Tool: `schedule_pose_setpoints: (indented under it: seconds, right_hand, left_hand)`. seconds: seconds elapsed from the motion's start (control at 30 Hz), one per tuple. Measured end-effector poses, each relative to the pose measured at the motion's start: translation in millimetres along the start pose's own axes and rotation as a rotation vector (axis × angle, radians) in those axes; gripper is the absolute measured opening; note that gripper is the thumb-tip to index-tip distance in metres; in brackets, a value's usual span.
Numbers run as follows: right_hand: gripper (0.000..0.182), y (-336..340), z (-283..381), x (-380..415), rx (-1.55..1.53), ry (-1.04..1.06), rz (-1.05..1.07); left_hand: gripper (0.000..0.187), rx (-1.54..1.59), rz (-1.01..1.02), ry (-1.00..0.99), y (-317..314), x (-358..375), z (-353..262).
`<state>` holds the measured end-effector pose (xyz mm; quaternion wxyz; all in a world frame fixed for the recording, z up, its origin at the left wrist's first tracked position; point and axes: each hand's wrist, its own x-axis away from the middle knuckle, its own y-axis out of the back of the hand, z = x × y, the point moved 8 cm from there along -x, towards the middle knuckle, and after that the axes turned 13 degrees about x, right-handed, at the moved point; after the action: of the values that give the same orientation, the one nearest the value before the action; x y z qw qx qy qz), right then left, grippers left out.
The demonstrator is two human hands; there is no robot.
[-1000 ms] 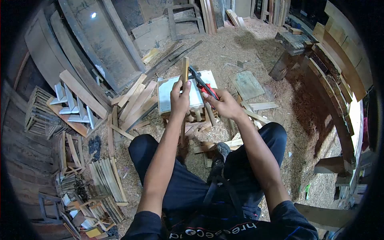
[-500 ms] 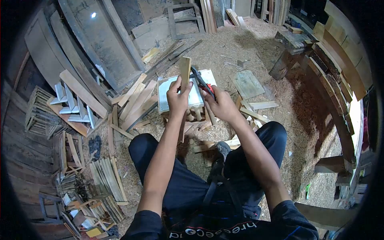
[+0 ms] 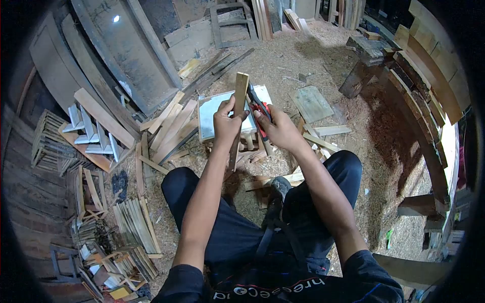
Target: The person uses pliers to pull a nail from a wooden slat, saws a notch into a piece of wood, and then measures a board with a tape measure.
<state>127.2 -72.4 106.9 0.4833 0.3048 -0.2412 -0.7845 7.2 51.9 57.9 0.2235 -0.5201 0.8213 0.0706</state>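
My left hand (image 3: 228, 123) is closed around a narrow wooden strip (image 3: 242, 90), which stands nearly upright with its end grain facing me. The strip's lower end shows below my fingers. Close on its right, my right hand (image 3: 279, 130) grips a black-and-red hand tool (image 3: 252, 92). The tool's dark upper part lies alongside the strip, and red shows between my fingers; I cannot tell its exact kind. Beneath both hands is a low wooden stool with a white top (image 3: 207, 120), partly hidden by my hands and the strip.
Wood shavings (image 3: 318, 65) cover the floor. Loose boards (image 3: 172, 134) lie left of the stool, and a flat panel (image 3: 312, 106) lies to its right. Stacked slats (image 3: 135, 227) are at lower left. A small bench (image 3: 371, 50) stands at back right, and large panels lean at left.
The wooden strip has turned and shifted slightly right, so its end and narrow face show more. My right hand's grip has changed, and more red of the tool shows.
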Motion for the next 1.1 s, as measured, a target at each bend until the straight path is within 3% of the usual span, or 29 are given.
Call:
schedule_pose_setpoints:
  seconds: [0.07, 0.13, 0.27, 0.33, 0.37, 0.43, 0.57, 0.7, 0.77, 0.83, 0.9, 0.97, 1.03, 1.1]
  right_hand:
    - [0.034, 0, 2, 0, 0.008, 0.000, 0.007]
    - [0.037, -10, -10, 0, -0.113, -0.153, 0.102]
    - [0.039, -6, -14, -3, -0.055, -0.040, -0.020]
    - [0.038, -5, -11, -1, -0.140, -0.113, 0.079]
    - [0.038, -3, -8, -1, -0.139, -0.113, 0.079]
    - [0.036, -7, -12, 0, -0.320, -0.220, 0.130]
    - [0.033, -5, -16, -3, -0.283, -0.190, 0.075]
    - [0.032, 5, -16, -4, -0.514, -0.235, 0.016]
    - [0.035, 12, -15, -10, -0.384, 0.006, -0.063]
    - [0.038, 15, -13, -8, -0.389, -0.039, 0.017]
    - [0.037, 6, -12, -6, -0.627, -0.062, 0.162]
    - [0.036, 3, -22, -7, -0.694, -0.050, 0.234]
    - [0.035, 0, -23, -3, -0.903, -0.085, 0.378]
    - [0.037, 13, -26, 3, -0.875, -0.092, 0.440]
  left_hand:
    - [0.052, 0.012, 0.025, -0.036, -4, 2, -3]
    - [0.054, 0.024, 0.049, -0.072, -6, 3, -3]
    - [0.061, -0.049, 0.131, -0.086, -10, 5, 3]
    - [0.073, 0.168, 0.161, 0.119, -16, 6, 17]
    - [0.073, 0.169, 0.160, 0.120, -16, 7, 16]
    - [0.068, 0.222, 0.192, 0.186, -20, 7, 8]
    - [0.060, 0.296, 0.207, 0.249, -19, 9, -2]
    - [0.047, 0.371, 0.176, 0.266, -15, 8, -5]
    - [0.036, 0.648, 0.153, 0.394, -17, 10, 4]
    - [0.031, 0.732, 0.186, 0.433, -17, 9, 7]
    - [0.032, 0.914, 0.214, 0.486, -20, 11, 6]
    - [0.033, 0.914, 0.171, 0.505, -17, 12, 5]
    - [0.034, 0.865, 0.285, 0.497, -22, 11, -10]
    - [0.035, 0.831, 0.303, 0.514, -21, 16, -12]
